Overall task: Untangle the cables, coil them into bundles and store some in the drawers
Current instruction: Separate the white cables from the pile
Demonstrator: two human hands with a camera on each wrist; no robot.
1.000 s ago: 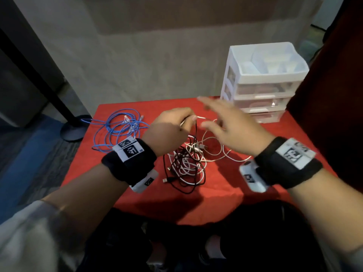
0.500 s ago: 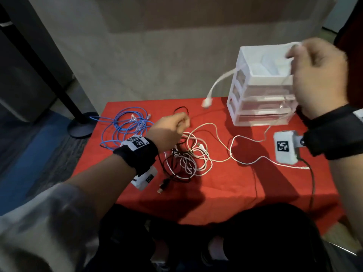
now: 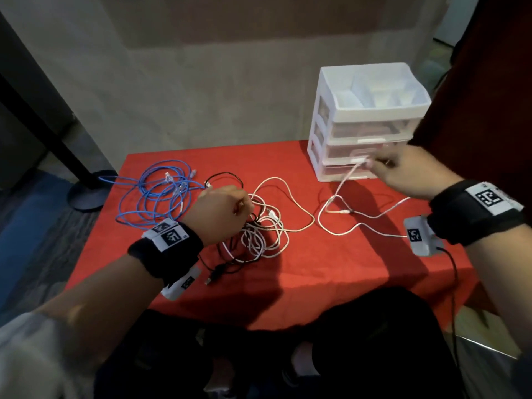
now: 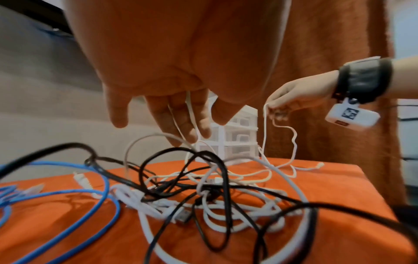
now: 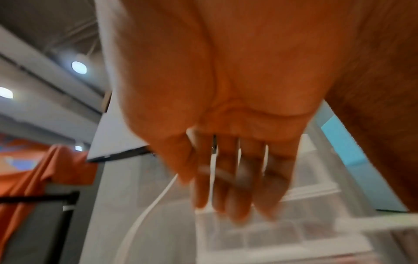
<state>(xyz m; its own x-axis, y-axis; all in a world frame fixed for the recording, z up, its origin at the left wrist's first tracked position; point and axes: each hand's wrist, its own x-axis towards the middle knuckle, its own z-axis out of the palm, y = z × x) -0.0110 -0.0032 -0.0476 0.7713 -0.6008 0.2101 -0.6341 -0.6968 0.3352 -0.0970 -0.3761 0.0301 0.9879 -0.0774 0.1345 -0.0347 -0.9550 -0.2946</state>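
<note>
Several thin round cables lay on a red cloth [image 3: 331,272] that covered the small table: a loose blue coil [image 3: 155,194] at the far left, with clear plastic plugs on its ends, and a knotted heap [image 3: 259,234] of glossy black and matte white leads in the middle. The left hand [image 3: 220,214] hung over the heap, its fingers [image 4: 181,123] curled with thin white strands running between them. One white cable [image 3: 336,217] snaked free to the right in soft bends, and the right hand [image 3: 408,174] pinched its end just before the drawers [image 3: 365,122]. The right wrist view was blurred and showed little more than curled fingers and the white line. The drawers were a boxy white frame with three translucent trays and a divided open top, at the far right corner. Behind ran a plain grey wall; a dark pole with a round base [image 3: 86,191] stood on the floor at left.
</note>
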